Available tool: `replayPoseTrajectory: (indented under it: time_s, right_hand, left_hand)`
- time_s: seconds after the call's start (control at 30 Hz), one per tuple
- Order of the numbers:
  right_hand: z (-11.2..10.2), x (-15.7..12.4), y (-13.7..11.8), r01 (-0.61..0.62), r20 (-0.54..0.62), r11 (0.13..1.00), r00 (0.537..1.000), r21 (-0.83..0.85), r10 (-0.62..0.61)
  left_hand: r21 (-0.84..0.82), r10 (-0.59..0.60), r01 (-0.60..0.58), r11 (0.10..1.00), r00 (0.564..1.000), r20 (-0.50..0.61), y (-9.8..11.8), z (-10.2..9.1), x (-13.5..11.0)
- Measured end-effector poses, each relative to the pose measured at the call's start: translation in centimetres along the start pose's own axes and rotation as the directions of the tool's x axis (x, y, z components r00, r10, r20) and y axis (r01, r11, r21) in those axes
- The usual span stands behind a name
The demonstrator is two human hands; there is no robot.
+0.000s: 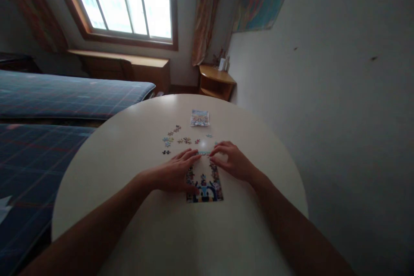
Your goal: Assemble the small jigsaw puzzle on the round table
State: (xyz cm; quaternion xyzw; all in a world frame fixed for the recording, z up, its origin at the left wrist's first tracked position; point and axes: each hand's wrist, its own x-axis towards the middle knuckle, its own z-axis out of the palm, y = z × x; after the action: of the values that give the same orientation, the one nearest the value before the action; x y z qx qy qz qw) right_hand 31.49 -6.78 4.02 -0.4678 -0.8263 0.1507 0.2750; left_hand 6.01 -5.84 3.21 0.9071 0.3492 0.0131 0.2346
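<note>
A partly joined jigsaw puzzle (207,196) lies on the table, with a blue cartoon face along its near edge and a bare gap in its middle. Over its left side rests my left hand (176,173), fingers stretched out and thumb spread low on the puzzle. At the top right corner, my right hand (231,161) has thumb and forefinger drawn together on a small puzzle piece, mostly covered by the fingertips. A light blue strip (203,153) of the top edge shows between both hands. Several loose pieces (168,140) lie beyond my left hand.
The round white table (129,146) carries a small picture sheet (199,118) past the pieces. A bed with a plaid cover (64,92) stands to the left, a wall (339,116) to the right. A wooden corner shelf (217,74) is behind the table.
</note>
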Motion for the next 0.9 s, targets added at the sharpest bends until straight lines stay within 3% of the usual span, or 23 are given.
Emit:
replayPoseTrajectory:
  time_s: [0.17,0.27,0.43,0.57,0.67,0.73,0.9]
  right_hand:
    - [-2.1,-0.2,4.9,-0.308,-0.161,0.945,0.944,-0.107,0.289]
    - [-2.7,-0.7,6.9,-0.405,-0.142,0.908,0.91,-0.106,0.39]
    - [-2.7,-0.9,7.2,-0.409,-0.113,0.91,0.91,-0.072,0.4]
    - [-2.8,-0.9,6.7,-0.411,-0.098,0.909,0.909,-0.063,0.405]
    - [-3.1,-1.0,7.0,-0.439,-0.1,0.896,0.896,-0.06,0.433]
    - [-3.2,-1.1,7.3,-0.456,-0.106,0.887,0.888,-0.072,0.448]
    - [-3.3,-1.2,8.0,-0.446,-0.082,0.888,0.895,-0.111,0.439]
  left_hand:
    - [-0.033,0.021,-0.022,0.999,0.999,-0.028,0.1,-0.4,0.0]
    - [-0.044,0.036,-0.039,0.998,0.998,-0.054,0.0,-0.6,0.0]
    - [-0.019,-0.004,0.001,1.0,0.987,-0.158,-0.9,-1.5,-0.2]
    - [0.047,-0.178,0.199,0.979,0.942,-0.285,-2.9,-2.9,-1.1]
    - [0.098,-0.365,0.399,0.912,0.896,-0.253,-4.5,-3.8,-1.9]
    - [0.114,-0.442,0.472,0.874,0.871,-0.214,-5.2,-4.2,-2.2]
    - [0.09,-0.505,0.524,0.847,0.845,-0.174,-5.5,-4.4,-2.1]
